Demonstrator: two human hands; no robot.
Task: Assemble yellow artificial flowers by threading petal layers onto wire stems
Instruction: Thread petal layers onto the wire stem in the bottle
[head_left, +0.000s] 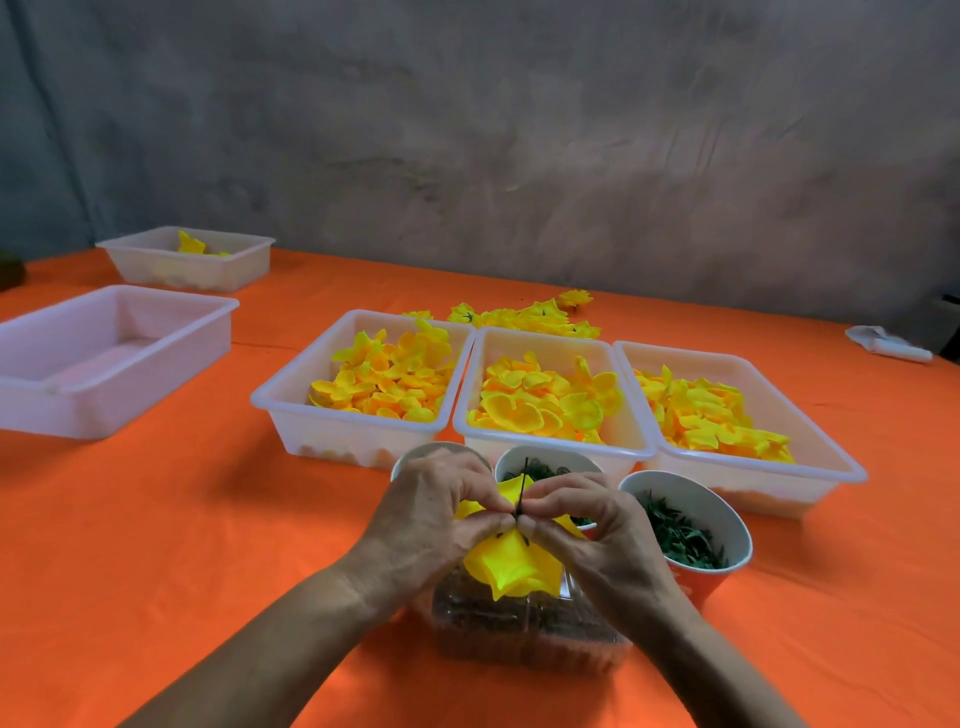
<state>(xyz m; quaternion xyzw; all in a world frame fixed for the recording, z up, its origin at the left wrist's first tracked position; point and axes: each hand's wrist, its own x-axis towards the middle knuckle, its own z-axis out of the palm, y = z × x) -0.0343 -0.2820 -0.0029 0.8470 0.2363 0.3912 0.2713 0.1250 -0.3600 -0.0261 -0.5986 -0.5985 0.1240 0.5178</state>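
Note:
A yellow flower (511, 566) with a thin dark wire stem (522, 486) sticking up is held just above the table, in front of the cups. My left hand (431, 525) pinches the petals at the stem from the left. My right hand (597, 535) pinches them from the right, and the fingertips of both meet at the stem. Three white trays hold loose yellow petal layers: left tray (291, 402), middle tray (631, 441), right tray (836, 462). A pile of yellow flowers (535, 314) lies behind the trays.
Paper cups with green parts stand near my hands, one in the middle (545, 457), an orange one (727, 525) at the right, another (415, 460) behind my left hand. A clear box (519, 634) sits below the flower. Two white trays (104, 364) (192, 262) stand far left. The tablecloth (182, 545) is orange.

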